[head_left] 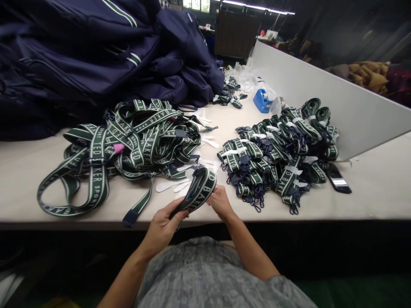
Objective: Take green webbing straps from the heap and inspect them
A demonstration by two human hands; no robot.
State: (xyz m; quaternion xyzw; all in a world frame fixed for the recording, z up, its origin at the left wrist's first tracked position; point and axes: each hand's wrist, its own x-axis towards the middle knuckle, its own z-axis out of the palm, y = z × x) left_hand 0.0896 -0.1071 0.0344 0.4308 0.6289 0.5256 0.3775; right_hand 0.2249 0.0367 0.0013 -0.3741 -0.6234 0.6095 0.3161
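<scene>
A green, white-lettered webbing strap (201, 191), folded into a flat bundle, is held over the table's front edge. My left hand (165, 222) pinches its lower left end between thumb and fingers. At the bundle's right side, my right hand (221, 202) is closed against it, the fingertips partly hidden behind the strap. Left of my hands lies a tangled heap of loose straps (141, 141) with dark buckles. White paper strips (168, 185) lie just behind the held bundle. On the right is a pile of folded straps (272, 154), several wrapped with white strips.
Navy bags (96, 64) are heaped at the back left. A blue tape dispenser (262, 101) stands near a grey partition (305, 94). A dark phone (338, 179) lies right of the folded straps. The table's front edge (362, 216) runs close before me.
</scene>
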